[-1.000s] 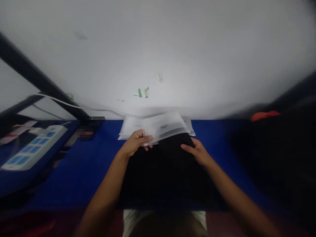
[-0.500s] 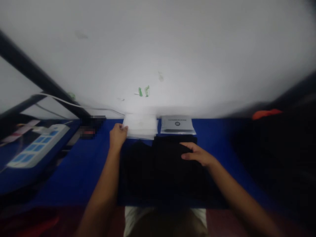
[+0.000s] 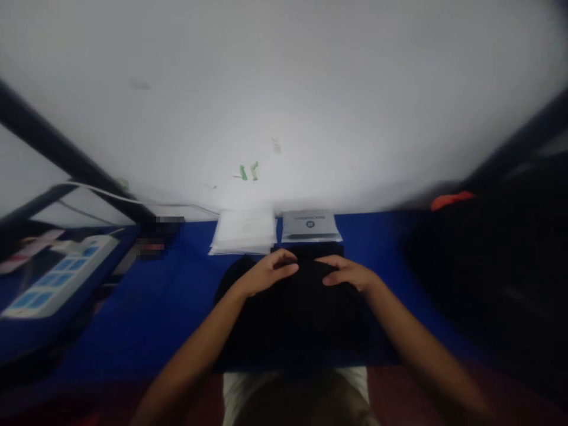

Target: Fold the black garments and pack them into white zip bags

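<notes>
Cloth: black cloth [image 3: 293,319], middle of the blue desk [image 3: 146,296].
My left hand [image 3: 268,273]: flat on cloth, fingers loose.
My right hand [image 3: 348,273]: same, alongside.
Beyond cloth: white packets [image 3: 244,232], grey packet [image 3: 310,225].

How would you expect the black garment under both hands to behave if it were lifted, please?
The black garment lies flat and draped over the blue table, so it is probably floppy and light. Pushed by the left hand or right hand, it would likely bunch.

The left hand [image 3: 266,273] left the white packets [image 3: 244,232] and now rests on the black cloth [image 3: 293,313].
</notes>
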`<state>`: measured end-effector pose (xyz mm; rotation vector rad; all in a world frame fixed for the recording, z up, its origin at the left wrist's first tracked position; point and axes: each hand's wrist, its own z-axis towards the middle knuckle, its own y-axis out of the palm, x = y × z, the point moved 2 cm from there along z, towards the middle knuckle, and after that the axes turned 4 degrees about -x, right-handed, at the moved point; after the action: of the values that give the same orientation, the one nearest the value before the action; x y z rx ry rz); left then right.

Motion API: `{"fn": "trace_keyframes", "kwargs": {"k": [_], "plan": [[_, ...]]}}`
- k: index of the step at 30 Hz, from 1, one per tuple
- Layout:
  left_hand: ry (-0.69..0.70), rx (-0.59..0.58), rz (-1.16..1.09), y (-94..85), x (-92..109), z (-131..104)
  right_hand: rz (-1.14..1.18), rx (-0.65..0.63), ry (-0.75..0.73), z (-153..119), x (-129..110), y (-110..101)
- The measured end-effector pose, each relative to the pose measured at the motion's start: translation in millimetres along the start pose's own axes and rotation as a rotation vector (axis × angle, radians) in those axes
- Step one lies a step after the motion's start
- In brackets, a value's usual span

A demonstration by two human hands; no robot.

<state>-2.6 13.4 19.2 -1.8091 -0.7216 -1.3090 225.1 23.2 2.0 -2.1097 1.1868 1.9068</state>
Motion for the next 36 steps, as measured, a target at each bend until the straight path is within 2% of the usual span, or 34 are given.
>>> {"fn": "trace_keyframes", "kwargs": {"k": [2, 5, 7, 9, 11, 13, 17, 20, 24, 29, 31, 36], "plan": [[-0.045, -0.135, -0.159, 8.9, -2.8, -1.5, -0.06, 0.008, 0.055, -2.0, -2.2, -3.5], [-0.085, -0.152, -0.215, 9.1, -11.5, -1.3, -0.213, 0.078, 0.128, -6.2, -6.5, -9.7], [-0.084, -0.074, -0.074, 8.4, -15.2, -0.1, -0.299, 0.126, 0.137, -8.4, -9.0, -13.1], [-0.039, 0.079, 0.186, 12.3, -13.2, -0.2, -0.376, 0.155, 0.122, -8.9, -10.4, -15.5], [0.064, 0.259, 0.457, 24.1, -4.2, -2.8, -0.465, 0.173, 0.1, -7.4, -10.6, -16.8], [0.185, 0.371, 0.628, 43.6, 8.4, -6.8, -0.542, 0.185, 0.073, -4.7, -10.1, -16.7], [0.271, 0.351, 0.751, 85.5, 27.3, -8.3, -0.609, 0.19, -0.014, -0.2, -8.9, -13.9], [0.27, 0.291, 0.857, 102.4, 31.3, -2.4, -0.614, 0.201, -0.024, 0.7, -6.9, -13.4], [0.264, 0.226, 0.866, 100.3, 30.1, 2.3, -0.669, 0.23, -0.023, 0.6, -7.1, -14.2], [0.238, 0.256, 0.745, 86.1, 32.0, -2.0, -0.655, 0.22, -0.05, 1.6, -9.6, -10.2], [0.247, 0.261, 0.745, 89.6, 33.0, -3.0, -0.626, 0.217, -0.054, 2.8, -8.3, -8.8], [0.283, 0.282, 0.856, 113.9, 31.5, -2.5, -0.557, 0.221, 0.001, 4.2, -5.5, -5.3]]}}
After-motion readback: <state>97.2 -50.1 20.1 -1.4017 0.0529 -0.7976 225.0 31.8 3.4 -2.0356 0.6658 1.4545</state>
